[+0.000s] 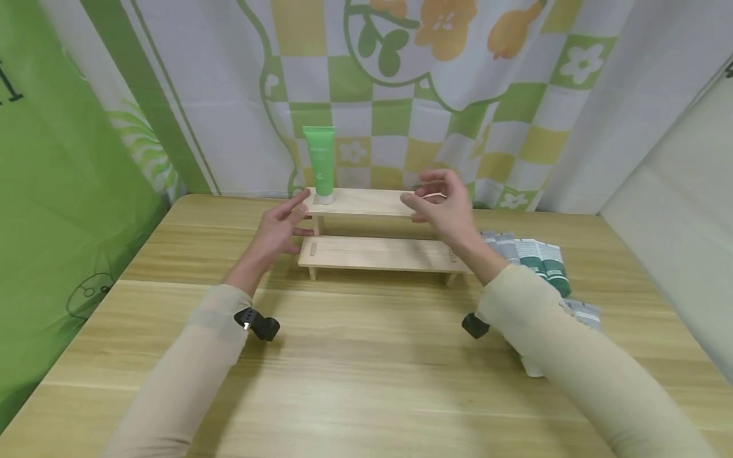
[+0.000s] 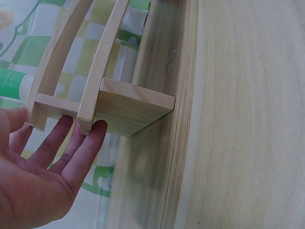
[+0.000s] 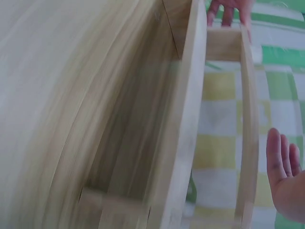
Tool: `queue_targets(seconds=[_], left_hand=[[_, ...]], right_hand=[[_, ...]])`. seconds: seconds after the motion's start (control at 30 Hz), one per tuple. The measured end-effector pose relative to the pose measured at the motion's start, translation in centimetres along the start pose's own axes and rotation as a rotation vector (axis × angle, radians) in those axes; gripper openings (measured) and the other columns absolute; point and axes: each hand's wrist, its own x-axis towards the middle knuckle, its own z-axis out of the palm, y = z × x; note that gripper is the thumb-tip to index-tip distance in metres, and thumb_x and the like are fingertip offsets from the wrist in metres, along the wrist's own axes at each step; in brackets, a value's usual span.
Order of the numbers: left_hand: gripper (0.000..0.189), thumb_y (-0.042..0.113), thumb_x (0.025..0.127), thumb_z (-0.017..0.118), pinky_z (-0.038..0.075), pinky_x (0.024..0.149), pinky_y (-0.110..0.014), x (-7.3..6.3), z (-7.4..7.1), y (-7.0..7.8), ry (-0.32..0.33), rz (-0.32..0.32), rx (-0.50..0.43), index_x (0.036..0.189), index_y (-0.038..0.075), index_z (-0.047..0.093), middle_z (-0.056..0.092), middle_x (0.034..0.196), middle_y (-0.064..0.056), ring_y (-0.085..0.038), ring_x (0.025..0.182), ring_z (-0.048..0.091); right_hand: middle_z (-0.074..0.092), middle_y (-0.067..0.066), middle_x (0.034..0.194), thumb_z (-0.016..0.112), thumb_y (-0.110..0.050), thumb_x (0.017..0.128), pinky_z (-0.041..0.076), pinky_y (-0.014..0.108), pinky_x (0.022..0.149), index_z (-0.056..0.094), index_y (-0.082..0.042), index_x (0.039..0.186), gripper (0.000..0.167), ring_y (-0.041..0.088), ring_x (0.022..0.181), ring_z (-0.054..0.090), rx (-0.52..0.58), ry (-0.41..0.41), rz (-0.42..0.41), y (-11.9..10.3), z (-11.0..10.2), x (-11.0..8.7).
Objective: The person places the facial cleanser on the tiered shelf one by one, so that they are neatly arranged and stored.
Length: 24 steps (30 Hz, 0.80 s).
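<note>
A two-step wooden display rack [image 1: 383,253] stands near the back of the table. A green squeeze tube [image 1: 322,162] stands upright on its white cap at the left end of the upper board. My left hand [image 1: 275,232] touches the rack's left end. In the left wrist view, its extended fingers [image 2: 86,157] meet the ends of the boards, with the thumb by the upper one. Over the right end of the upper board is my right hand [image 1: 452,210], fingers loosely bent. The right wrist view shows this hand [image 3: 288,186] apart from the rack, with nothing held.
Several grey tubes [image 1: 506,246] and white-and-green tubes [image 1: 552,267] lie to the right of the rack, partly hidden by my right arm. Another grey tube [image 1: 585,312] lies nearer. A patterned curtain [image 1: 395,114] hangs behind the wooden table [image 1: 355,381].
</note>
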Motion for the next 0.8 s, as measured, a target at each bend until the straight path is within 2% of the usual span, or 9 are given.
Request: queue_targets(seconds=[0.23, 0.47, 0.6, 0.8], left_hand=[[0.047, 0.043, 0.106, 0.048, 0.06, 0.075, -0.041, -0.2, -0.2, -0.1, -0.003, 0.006, 0.01, 0.152, 0.042, 0.041, 0.049, 0.146, -0.015, -0.034, 0.114, 0.064], [0.046, 0.043, 0.106, 0.047, 0.059, 0.084, -0.049, -0.3, -0.3, 0.0, 0.007, -0.001, 0.011, 0.152, 0.042, 0.041, 0.048, 0.147, -0.015, -0.035, 0.114, 0.064], [0.046, 0.043, 0.106, 0.047, 0.057, 0.087, -0.052, -0.4, -0.4, 0.0, 0.004, -0.006, 0.01, 0.152, 0.042, 0.04, 0.047, 0.147, -0.015, -0.035, 0.116, 0.063], [0.048, 0.043, 0.106, 0.048, 0.056, 0.089, -0.054, -0.4, -0.6, -0.1, 0.0, -0.004, -0.009, 0.153, 0.04, 0.04, 0.047, 0.148, -0.016, -0.038, 0.118, 0.061]], right_hand=[[0.064, 0.011, 0.106, 0.077, -0.007, 0.089, 0.062, 0.039, 0.076, 0.052, -0.006, 0.126, 0.045, 0.02, 0.089, 0.071, 0.099, -0.027, 0.064, -0.2, -4.9, -2.3], [0.067, 0.005, 0.104, 0.074, -0.006, 0.092, 0.062, 0.035, 0.072, 0.053, -0.01, 0.123, 0.037, 0.017, 0.086, 0.072, 0.159, -0.038, 0.089, 0.6, -8.9, -4.3], [0.069, 0.003, 0.102, 0.071, -0.004, 0.094, 0.062, 0.036, 0.07, 0.054, -0.01, 0.124, 0.036, 0.016, 0.083, 0.072, 0.173, -0.016, 0.085, 1.6, -10.7, -5.3], [0.07, 0.005, 0.105, 0.068, -0.001, 0.095, 0.062, 0.038, 0.069, 0.052, -0.008, 0.128, 0.037, 0.018, 0.085, 0.072, 0.255, -0.033, 0.094, 2.7, -13.9, -6.6]])
